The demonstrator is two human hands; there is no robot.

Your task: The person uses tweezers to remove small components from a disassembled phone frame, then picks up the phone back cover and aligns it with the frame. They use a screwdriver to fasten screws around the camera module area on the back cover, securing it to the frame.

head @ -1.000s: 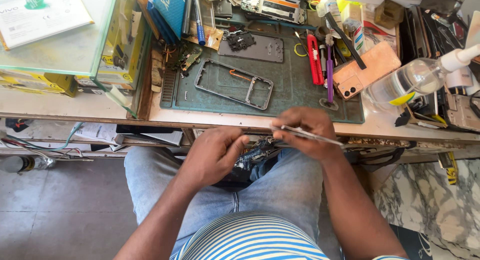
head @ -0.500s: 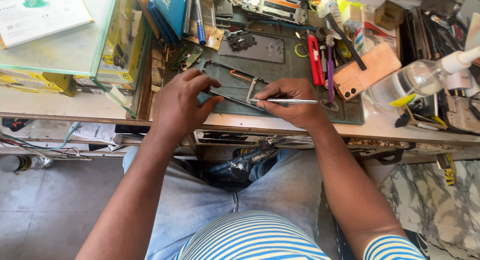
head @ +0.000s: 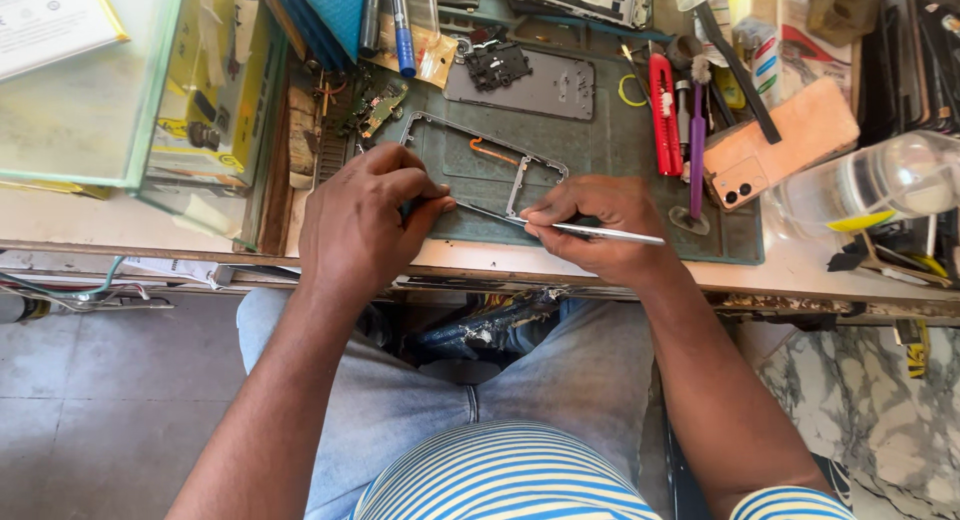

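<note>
A grey metal phone frame (head: 470, 140) lies on the green work mat (head: 600, 200). My left hand (head: 365, 215) rests on the frame's near left side, fingers closed on its edge. My right hand (head: 600, 225) pinches silver tweezers (head: 590, 232), whose tips point left toward my left fingers at the frame's lower rail. Both hands sit at the bench's front edge, above my lap.
Behind the frame lie a grey phone back plate (head: 535, 85), a red tool (head: 663, 115), a purple-handled brush (head: 696, 150) and a pink phone (head: 780, 145). A clear plastic bottle (head: 870, 185) lies at right, a glass case (head: 90, 90) at left. Circuit boards (head: 375, 105) sit near my left hand.
Both hands rose from my lap onto the bench. The left hand settled on the phone frame and the right brought the tweezers' tips to the frame's near rail.
</note>
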